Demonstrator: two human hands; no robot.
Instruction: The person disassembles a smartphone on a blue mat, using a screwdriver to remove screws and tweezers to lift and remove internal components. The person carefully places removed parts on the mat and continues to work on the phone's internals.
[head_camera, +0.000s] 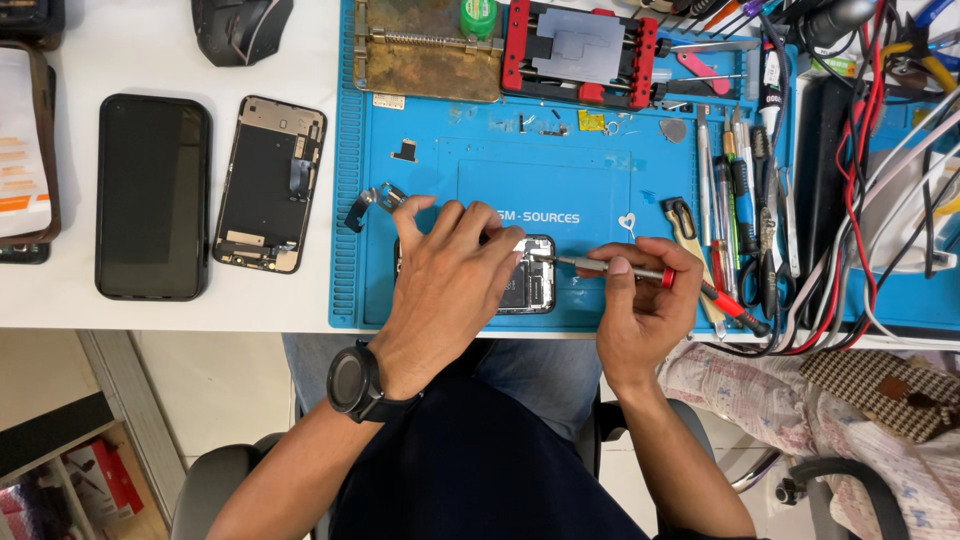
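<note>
My left hand (445, 280) lies flat over an opened phone body (530, 290) near the front edge of a blue work mat (600, 180), pressing it down. My right hand (640, 300) grips a thin screwdriver (640, 272) with a red collar. Its tip points left and touches the phone's exposed corner. Most of the phone is hidden under my left hand. A black watch sits on my left wrist.
On the white table to the left lie a black phone screen (152, 195) and a removed phone back frame (270, 185). A red-and-black clamp fixture (580, 50) and a metal plate (425, 50) stand at the mat's rear. Screwdrivers, tweezers (740, 190) and tangled cables (870, 180) crowd the right.
</note>
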